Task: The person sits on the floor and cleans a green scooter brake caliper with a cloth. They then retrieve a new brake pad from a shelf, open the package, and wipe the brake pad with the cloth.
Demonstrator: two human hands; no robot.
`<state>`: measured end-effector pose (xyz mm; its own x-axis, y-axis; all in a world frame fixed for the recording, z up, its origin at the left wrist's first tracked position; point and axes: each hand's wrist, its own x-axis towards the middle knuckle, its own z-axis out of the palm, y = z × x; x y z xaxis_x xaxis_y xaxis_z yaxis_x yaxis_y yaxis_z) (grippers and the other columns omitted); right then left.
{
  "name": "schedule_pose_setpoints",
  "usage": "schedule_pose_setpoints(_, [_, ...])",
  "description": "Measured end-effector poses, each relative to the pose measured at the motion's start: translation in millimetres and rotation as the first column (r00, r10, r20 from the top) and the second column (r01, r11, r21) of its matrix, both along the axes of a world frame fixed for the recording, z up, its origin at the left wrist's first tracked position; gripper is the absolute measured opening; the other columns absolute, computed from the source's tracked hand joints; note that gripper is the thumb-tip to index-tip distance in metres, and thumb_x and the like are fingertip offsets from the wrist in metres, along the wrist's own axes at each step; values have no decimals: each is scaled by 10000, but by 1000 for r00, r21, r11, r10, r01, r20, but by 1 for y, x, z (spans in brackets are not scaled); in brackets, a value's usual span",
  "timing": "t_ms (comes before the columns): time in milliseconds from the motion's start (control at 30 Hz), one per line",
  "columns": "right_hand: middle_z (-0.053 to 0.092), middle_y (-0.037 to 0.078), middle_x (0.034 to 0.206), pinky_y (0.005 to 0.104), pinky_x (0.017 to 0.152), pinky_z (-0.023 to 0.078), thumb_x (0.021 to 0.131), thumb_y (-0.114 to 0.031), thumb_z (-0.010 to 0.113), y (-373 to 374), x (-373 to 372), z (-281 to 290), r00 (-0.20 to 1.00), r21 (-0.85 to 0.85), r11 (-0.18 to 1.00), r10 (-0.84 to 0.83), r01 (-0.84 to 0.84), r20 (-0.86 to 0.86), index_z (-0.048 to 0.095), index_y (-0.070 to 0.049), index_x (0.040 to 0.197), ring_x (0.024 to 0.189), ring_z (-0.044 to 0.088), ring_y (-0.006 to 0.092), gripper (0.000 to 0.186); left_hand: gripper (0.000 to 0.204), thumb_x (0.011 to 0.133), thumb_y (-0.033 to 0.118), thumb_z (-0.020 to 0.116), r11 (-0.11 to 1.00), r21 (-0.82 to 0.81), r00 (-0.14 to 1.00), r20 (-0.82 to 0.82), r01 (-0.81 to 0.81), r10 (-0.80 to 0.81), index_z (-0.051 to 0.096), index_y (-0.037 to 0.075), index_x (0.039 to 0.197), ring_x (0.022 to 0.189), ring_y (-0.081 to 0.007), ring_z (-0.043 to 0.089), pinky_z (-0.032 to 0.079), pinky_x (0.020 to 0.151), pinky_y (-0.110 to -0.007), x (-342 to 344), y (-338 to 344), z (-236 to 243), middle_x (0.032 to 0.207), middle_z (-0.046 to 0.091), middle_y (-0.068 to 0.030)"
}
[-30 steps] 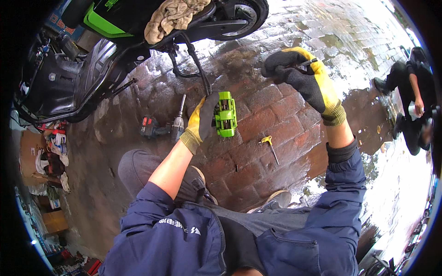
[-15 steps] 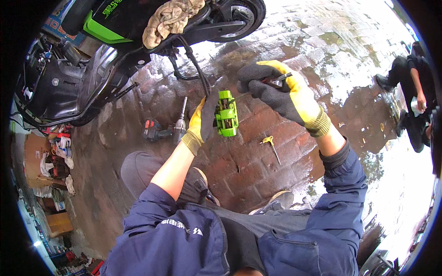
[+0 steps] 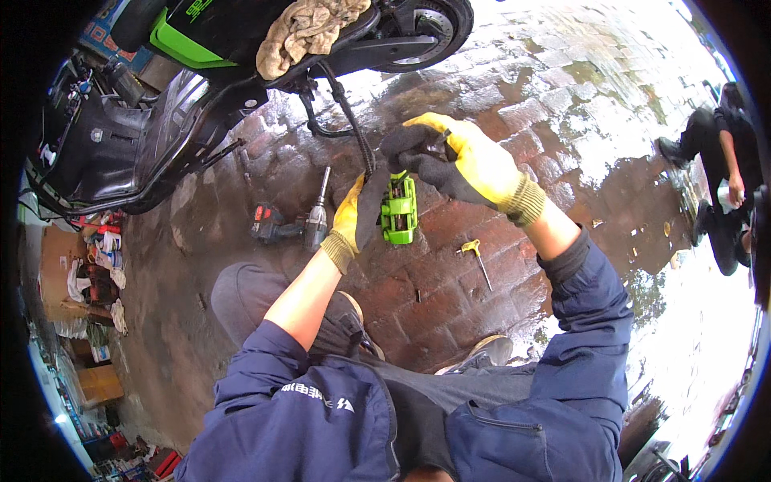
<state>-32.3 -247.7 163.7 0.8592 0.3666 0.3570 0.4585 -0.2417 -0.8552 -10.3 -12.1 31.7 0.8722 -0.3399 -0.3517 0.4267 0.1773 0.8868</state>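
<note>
My left hand, in a yellow and black glove, is closed on the left side of a bright green brake caliper. A black braided hose runs down from the scooter to this hand. My right hand, gloved alike, is closed just above and right of the caliper, its fingertips near the caliper's upper end. What its fingers grip is mostly covered by the glove; only a small dark end shows at the palm, so I cannot tell its kind.
A cordless impact wrench and a yellow-handled hex key lie on the wet brick floor. The black and green scooter stands at upper left, a beige rag on it. A person in dark clothes is at far right.
My right hand has moved left, closer to the caliper, and the dark tool in it, which stuck out above the palm, is now mostly hidden. The caliper has turned slightly in my left hand.
</note>
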Motion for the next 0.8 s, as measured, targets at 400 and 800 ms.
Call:
schedule_pose_setpoints(400, [782, 112, 1082, 347, 876, 590, 956, -47, 694, -2, -16, 22, 997, 94, 993, 70, -65, -45, 675, -35, 1241, 990, 752, 205, 285, 541, 1082, 471, 566, 998, -5, 995, 73, 61, -61, 596, 54, 1426, 1131, -135, 624, 483, 1011, -282, 6, 15, -28, 1258, 694, -38])
schedule_pose_setpoints(800, [755, 118, 1173, 340, 943, 584, 897, 9, 730, -22, -54, 24, 969, -38, 971, 231, -235, -90, 645, 6, 1316, 1063, 725, 196, 428, 627, 1037, 569, 590, 991, 119, 992, 101, 66, -78, 624, 51, 1388, 1055, -155, 677, 542, 937, -320, 9, 2, -12, 1194, 721, -60])
